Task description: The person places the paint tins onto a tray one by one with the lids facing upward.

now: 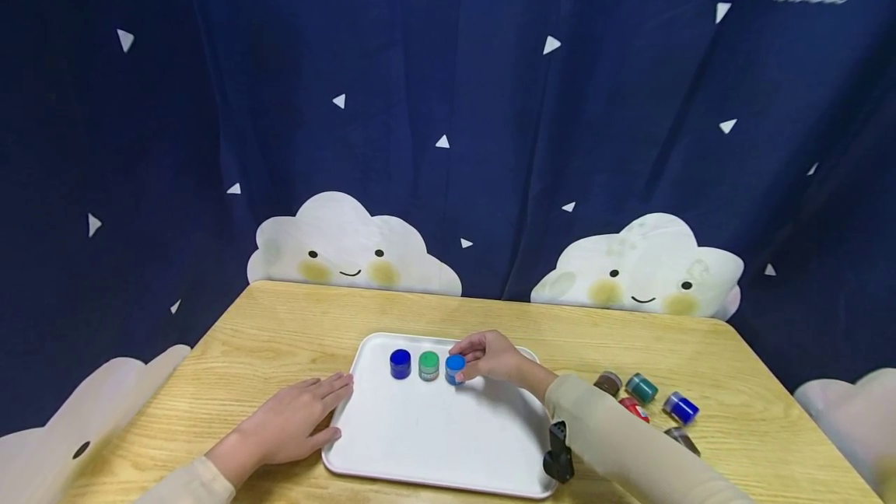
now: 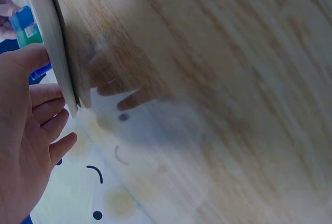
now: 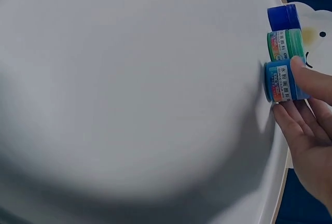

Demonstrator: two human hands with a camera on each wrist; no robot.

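A: Tray [image 1: 434, 442] orientation?
B: Flat on the table [image 1: 280, 325], long axis running left to right.
A: Hands?
B: Left hand [image 1: 297, 422], fingers straight, touches the tray's left edge. Right hand [image 1: 493, 356] pinches the light-blue jar [image 1: 455, 369], upright, lid up, last in the row of three.

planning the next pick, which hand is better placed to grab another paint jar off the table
Right, probably. The right hand is nearer the loose jars, which lie on the table beside that forearm, though its fingers hold the light blue jar. The left hand rests at the tray's far edge.
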